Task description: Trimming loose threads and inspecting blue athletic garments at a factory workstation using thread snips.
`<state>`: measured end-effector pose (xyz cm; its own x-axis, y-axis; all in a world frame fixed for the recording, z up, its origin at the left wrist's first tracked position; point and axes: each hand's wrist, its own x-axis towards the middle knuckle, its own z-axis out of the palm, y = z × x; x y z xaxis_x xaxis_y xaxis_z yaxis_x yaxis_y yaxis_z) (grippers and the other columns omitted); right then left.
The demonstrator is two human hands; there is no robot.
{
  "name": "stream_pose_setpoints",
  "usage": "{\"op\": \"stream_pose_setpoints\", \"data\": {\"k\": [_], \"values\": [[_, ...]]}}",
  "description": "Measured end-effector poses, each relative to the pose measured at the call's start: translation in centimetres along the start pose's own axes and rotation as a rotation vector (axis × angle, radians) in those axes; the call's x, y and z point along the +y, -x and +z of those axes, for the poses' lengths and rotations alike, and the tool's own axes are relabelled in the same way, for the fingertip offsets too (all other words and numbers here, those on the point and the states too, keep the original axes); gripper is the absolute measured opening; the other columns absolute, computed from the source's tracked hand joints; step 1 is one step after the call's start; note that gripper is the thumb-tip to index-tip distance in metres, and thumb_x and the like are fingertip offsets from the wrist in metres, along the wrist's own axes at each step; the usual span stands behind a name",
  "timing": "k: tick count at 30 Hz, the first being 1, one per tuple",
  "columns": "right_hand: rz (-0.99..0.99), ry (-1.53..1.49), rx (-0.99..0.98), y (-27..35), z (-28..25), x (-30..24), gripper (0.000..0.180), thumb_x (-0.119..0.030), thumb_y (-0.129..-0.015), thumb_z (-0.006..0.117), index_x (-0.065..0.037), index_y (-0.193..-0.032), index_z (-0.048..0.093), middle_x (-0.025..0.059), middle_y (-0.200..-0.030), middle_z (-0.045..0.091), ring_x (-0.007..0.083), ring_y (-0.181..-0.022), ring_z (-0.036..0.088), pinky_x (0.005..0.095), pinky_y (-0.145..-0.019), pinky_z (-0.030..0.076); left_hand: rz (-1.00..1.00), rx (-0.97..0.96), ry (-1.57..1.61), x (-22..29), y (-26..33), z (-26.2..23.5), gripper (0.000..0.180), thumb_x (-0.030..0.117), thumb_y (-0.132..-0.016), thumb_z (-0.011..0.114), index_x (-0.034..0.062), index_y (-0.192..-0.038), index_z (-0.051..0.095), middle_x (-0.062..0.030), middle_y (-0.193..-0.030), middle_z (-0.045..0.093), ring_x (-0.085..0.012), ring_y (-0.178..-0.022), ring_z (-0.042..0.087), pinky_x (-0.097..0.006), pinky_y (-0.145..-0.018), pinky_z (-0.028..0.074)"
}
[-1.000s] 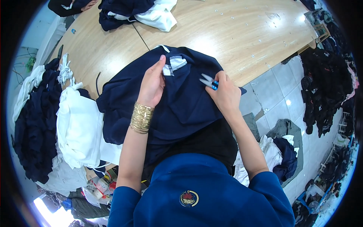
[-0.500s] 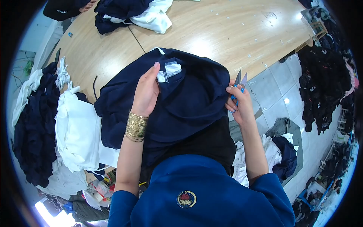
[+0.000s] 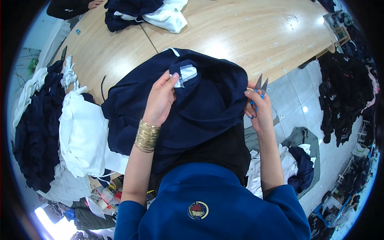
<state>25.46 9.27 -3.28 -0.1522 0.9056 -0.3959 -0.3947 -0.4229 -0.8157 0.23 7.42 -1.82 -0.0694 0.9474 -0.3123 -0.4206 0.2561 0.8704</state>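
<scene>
A large navy garment (image 3: 188, 116) lies spread across the near edge of the table and over my lap. My left hand (image 3: 161, 100), with gold bangles (image 3: 147, 137) on its wrist, pinches the garment beside a white patch (image 3: 189, 73) with dark stitching at its edges. At the garment's right edge, my right hand (image 3: 259, 107) grips the cloth between thumb and fingers. The same hand also keeps hold of small scissors (image 3: 261, 85) with blue handles; their blades point away from me and stand apart. A white strip (image 3: 173, 51) shows on the garment's far edge.
Navy and white clothes (image 3: 146, 14) lie on the wooden table (image 3: 224, 30), near another person's hand (image 3: 95, 4). White folded cloth (image 3: 83, 134) and a dark heap (image 3: 38, 132) are at left. More clothes (image 3: 298, 164) lie on the tiled floor (image 3: 294, 90) at right.
My left hand has moved slightly right and its fingers have closed on the cloth by the white patch. My right hand keeps the scissors and the garment's edge.
</scene>
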Motion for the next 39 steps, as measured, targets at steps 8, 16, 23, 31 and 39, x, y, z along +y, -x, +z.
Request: {"op": "stream_pose_setpoints", "data": {"k": [8,16,23,31,39], "values": [[-0.662,0.698,0.055,0.9,6.3,1.7,0.012,-0.001,-0.077,0.065,-0.006,-0.087,0.063,0.0027,-0.082,0.059,0.0115,-0.069,0.054,0.0221,-0.057,0.040,-0.047,0.015,0.147,-0.4,0.7,-0.1,0.020,0.019,-0.095,0.044,0.0057,-0.103,0.056,-0.0001,-0.098,0.062,-0.0076,-0.089,0.058,-0.021,-0.075,0.046],[-0.636,0.714,-0.138,1.9,9.1,4.2,0.010,-0.001,-0.077,0.064,-0.003,-0.086,0.062,0.0076,-0.078,0.059,0.0180,-0.068,0.059,0.0251,-0.060,0.045,-0.014,0.029,0.421,-0.2,1.8,-0.5,0.025,0.021,-0.097,0.039,0.0038,-0.112,0.048,-0.0062,-0.108,0.058,-0.0150,-0.100,0.057,-0.028,-0.086,0.047],[-0.726,0.730,-0.143,1.9,9.8,4.0,0.010,-0.003,-0.078,0.065,-0.003,-0.087,0.062,0.0068,-0.079,0.059,0.0168,-0.067,0.058,0.0240,-0.058,0.044,-0.010,-0.002,0.418,0.4,2.6,0.7,0.030,0.016,-0.095,0.045,0.0057,-0.123,0.043,-0.0044,-0.109,0.057,-0.0117,-0.100,0.055,-0.024,-0.085,0.043],[-0.557,0.700,-0.083,1.8,7.7,3.6,0.009,-0.009,-0.083,0.062,-0.003,-0.090,0.062,0.0030,-0.075,0.060,0.0073,-0.058,0.050,0.0208,-0.052,0.039,-0.009,0.002,0.006,0.4,3.3,0.7,0.080,-0.004,-0.077,0.063,0.0252,-0.141,0.025,0.0036,-0.080,0.051,-0.0011,-0.066,0.044,-0.016,-0.055,0.034],[-0.672,0.985,-0.008,2.3,7.7,3.5,0.029,-0.027,-0.078,0.069,-0.006,-0.095,0.057,0.0055,-0.070,0.057,0.0177,-0.058,0.055,0.0261,-0.055,0.043,0.019,0.130,-0.085,0.4,3.3,1.2,0.076,-0.001,-0.077,0.065,0.0176,-0.140,0.027,0.0010,-0.078,0.055,-0.0024,-0.064,0.047,-0.016,-0.054,0.034]]}}
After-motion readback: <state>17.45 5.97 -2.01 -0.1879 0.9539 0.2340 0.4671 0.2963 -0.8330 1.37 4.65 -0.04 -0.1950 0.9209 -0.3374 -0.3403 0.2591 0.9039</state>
